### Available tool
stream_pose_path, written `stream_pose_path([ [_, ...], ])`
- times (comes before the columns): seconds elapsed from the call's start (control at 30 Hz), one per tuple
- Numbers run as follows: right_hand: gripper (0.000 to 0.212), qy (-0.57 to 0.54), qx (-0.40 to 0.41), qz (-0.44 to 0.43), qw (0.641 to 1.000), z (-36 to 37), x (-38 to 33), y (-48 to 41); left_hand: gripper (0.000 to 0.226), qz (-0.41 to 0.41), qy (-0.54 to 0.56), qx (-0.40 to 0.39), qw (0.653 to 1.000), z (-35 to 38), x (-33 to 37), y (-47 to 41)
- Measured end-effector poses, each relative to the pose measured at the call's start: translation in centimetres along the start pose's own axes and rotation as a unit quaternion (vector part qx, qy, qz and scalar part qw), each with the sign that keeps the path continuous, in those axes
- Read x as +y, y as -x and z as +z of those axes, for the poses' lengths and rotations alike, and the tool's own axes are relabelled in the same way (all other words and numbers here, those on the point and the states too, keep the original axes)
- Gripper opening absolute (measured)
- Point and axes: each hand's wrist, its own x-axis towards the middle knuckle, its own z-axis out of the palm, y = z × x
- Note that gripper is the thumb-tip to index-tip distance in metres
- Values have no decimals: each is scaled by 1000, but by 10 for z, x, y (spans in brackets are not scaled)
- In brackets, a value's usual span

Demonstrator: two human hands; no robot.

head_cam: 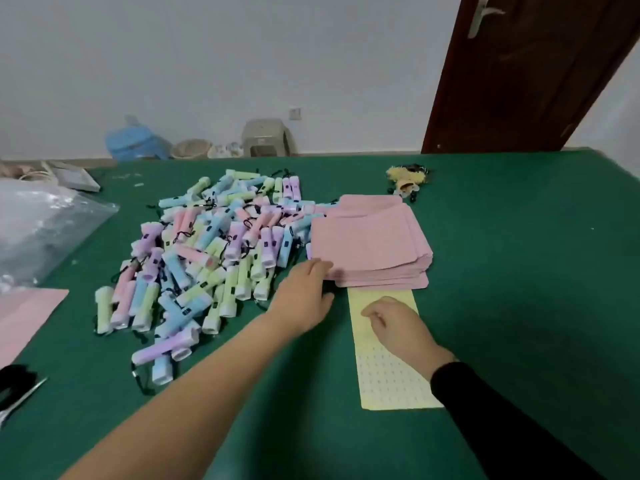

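A large heap of small pastel flashlights (207, 258) in pink, blue, green and purple lies on the green table (519, 271). To its right sits a stack of pink cards (374, 240). My left hand (304, 296) reaches to the stack's near left corner, fingers touching its edge. In front of the stack lies a long yellow sheet (391, 379) with rows of small marks. My right hand (398, 327) rests on the yellow sheet's far end with its fingers curled; what they pinch, if anything, is hidden.
A clear plastic bag (45, 230) lies at the left, with a pink sheet (24, 317) below it and scissors (20, 396) at the left edge. A yellow tasselled trinket (408, 181) lies behind the cards. A brown door (519, 74) stands at the back right.
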Motion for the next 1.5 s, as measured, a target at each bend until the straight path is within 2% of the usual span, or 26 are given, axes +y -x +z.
stream_pose_path([
  [0.13,28,-6,58,-39,998,20,10,-21,62,74,-68,57,993,30,-3,-46],
  [0.23,29,-10,85,-62,994,32,20,-27,62,58,-71,84,992,52,-16,-60],
  [0.33,31,6,116,-87,989,36,20,-27,52,64,-27,113,991,57,-24,-62],
  [0.4,34,46,107,-101,988,38,18,-28,41,79,-19,142,987,60,-24,-54],
  [0.47,33,57,107,-100,988,37,16,-30,33,58,-25,184,981,60,-19,-45],
  [0.6,23,-112,147,-53,981,36,15,-27,29,8,-19,240,971,57,-3,-25],
  [0.73,21,-191,201,-21,961,25,19,-23,27,-13,12,257,966,65,7,-16],
  [0.8,14,-281,207,28,937,18,20,-23,31,-18,44,266,963,70,9,-12],
  [0.87,10,-419,182,64,887,12,18,-21,39,-20,71,278,958,73,6,-9],
  [0.93,22,-526,153,65,834,8,17,-21,43,-9,97,295,951,74,-2,-6],
  [1.0,30,-583,158,63,794,6,18,-22,43,11,120,310,943,74,-12,-1],
  [1.1,12,-603,198,79,769,7,20,-25,41,36,152,319,935,74,-23,10],
  [1.2,20,-579,211,80,783,9,26,-22,35,54,145,294,943,74,-24,16],
  [1.27,22,-566,210,55,796,9,26,-18,24,47,73,256,963,74,-20,19],
  [1.33,23,-563,208,19,800,9,20,-14,32,37,31,233,971,75,-12,22],
  [1.5,26,-556,202,-53,805,13,-3,-6,19,76,121,342,929,67,10,22],
])
